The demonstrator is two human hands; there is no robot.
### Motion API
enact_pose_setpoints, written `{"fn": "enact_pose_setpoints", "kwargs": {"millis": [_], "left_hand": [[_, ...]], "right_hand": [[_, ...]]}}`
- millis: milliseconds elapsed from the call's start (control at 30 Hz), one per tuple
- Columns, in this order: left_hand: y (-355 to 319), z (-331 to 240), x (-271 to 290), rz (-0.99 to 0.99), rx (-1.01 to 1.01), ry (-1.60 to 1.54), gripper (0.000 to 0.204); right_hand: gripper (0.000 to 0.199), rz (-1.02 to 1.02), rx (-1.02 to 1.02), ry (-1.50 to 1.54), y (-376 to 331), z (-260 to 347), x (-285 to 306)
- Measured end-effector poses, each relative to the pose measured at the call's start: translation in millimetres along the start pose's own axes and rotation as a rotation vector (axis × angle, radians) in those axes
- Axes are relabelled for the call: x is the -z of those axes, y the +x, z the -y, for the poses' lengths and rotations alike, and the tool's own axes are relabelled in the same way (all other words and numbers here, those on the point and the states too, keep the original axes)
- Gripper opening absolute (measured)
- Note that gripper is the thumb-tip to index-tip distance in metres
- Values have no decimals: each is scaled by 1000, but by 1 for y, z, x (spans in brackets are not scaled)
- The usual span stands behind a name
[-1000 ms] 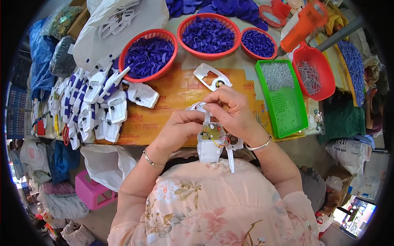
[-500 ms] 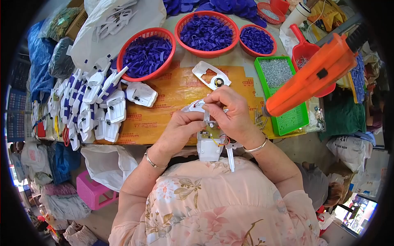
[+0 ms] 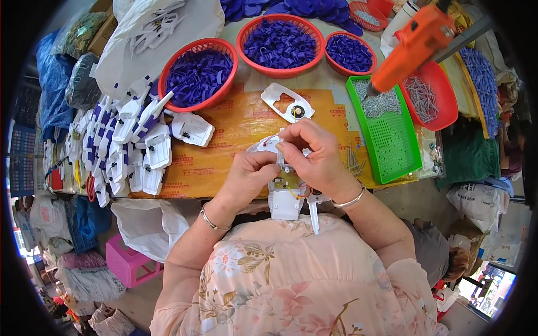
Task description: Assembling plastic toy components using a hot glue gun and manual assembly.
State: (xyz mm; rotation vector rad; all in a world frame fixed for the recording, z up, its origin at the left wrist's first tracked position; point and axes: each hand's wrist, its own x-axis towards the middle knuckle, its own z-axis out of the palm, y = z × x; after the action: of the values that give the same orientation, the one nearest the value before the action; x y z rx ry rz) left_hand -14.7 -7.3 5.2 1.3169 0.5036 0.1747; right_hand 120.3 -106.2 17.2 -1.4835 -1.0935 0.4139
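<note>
An opened white plastic housing (image 3: 286,205) lies against the table's front edge, close to my body. A small circuit board (image 3: 291,180) with red and yellow wires shows inside it. My left hand (image 3: 250,172) is closed, thumb and fingers pinching the housing's narrow middle part. From the other side, my right hand (image 3: 315,154) pinches the same narrow white part a little farther up. The fingertips hide whatever small piece may be between them. Just beyond my hands rests a white cover (image 3: 278,102) with a round dark-and-brass part in it.
An orange electric screwdriver (image 3: 412,47) hangs at the upper right, over a green tray (image 3: 395,148) of small screws and a red scoop (image 3: 446,106) of long screws. Red baskets (image 3: 204,106) of purple parts stand behind. White-and-purple assemblies (image 3: 129,123) pile up at left.
The hanging orange screwdriver has swung away from me, toward the back of the table, uncovering the scoop's screws. Both hands stay almost where they were on the housing.
</note>
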Motion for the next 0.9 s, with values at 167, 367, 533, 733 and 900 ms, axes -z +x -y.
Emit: {"fn": "enact_pose_setpoints", "kwargs": {"millis": [167,367,533,733,900], "left_hand": [[1,2,0,-11,-19,37,16],[2,12,3,-12,-15,46,15],[2,10,4,-19,2,60,14],[0,2,0,-33,30,58,15],[2,7,5,-46,159,-88,21]], "right_hand": [[6,43,47,8,0,-8,1],[3,102,-79,142,1,-6,3],[4,130,-245,254,2,2,6],[4,124,-130,134,2,-4,4],[4,93,-40,49,4,-5,3]]}}
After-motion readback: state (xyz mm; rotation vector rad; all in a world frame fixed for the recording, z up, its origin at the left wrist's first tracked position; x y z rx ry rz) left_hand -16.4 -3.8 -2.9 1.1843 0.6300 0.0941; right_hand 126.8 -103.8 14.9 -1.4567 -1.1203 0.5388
